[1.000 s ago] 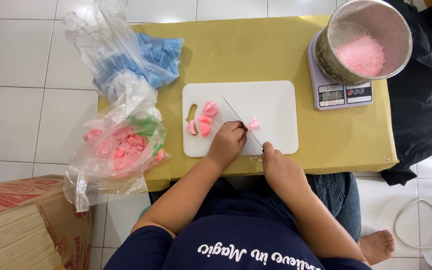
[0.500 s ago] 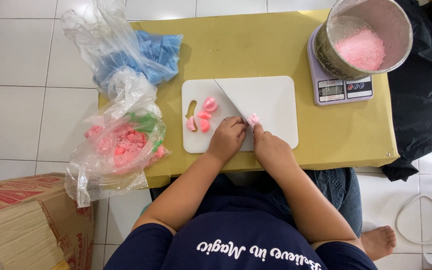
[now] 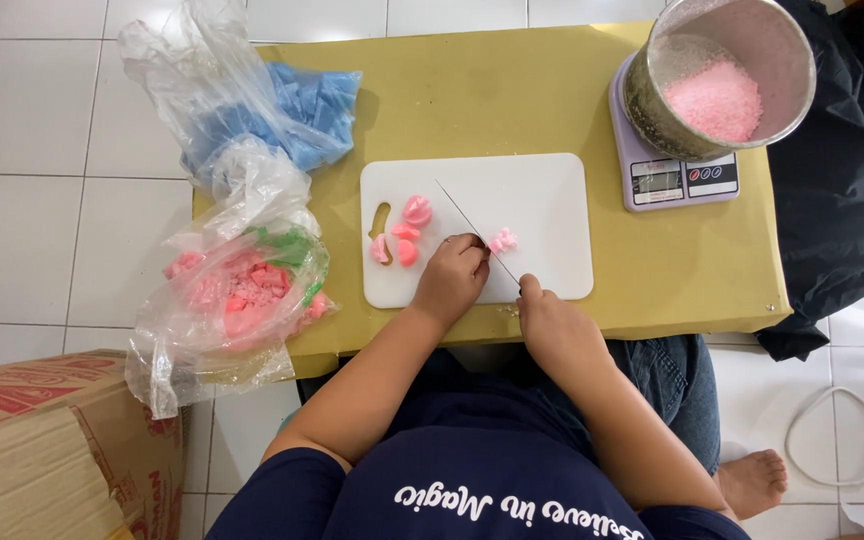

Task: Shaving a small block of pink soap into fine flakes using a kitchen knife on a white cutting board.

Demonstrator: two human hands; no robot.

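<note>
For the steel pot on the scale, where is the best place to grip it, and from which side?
Probably by the rim of the steel pot, from its left side. It stands upright and open-topped on the scale, partly filled with pink shavings, so a level lift matters. A dark cloth crowds its right.

Pink pieces (image 3: 410, 228) lie on a white cutting board (image 3: 542, 210) atop a mustard-yellow table (image 3: 512, 100), beside a blue bag (image 3: 302, 115).

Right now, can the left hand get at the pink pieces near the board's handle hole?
Probably yes: the left hand rests on the cutting board just right of those pink pieces, with nothing between them.
</note>
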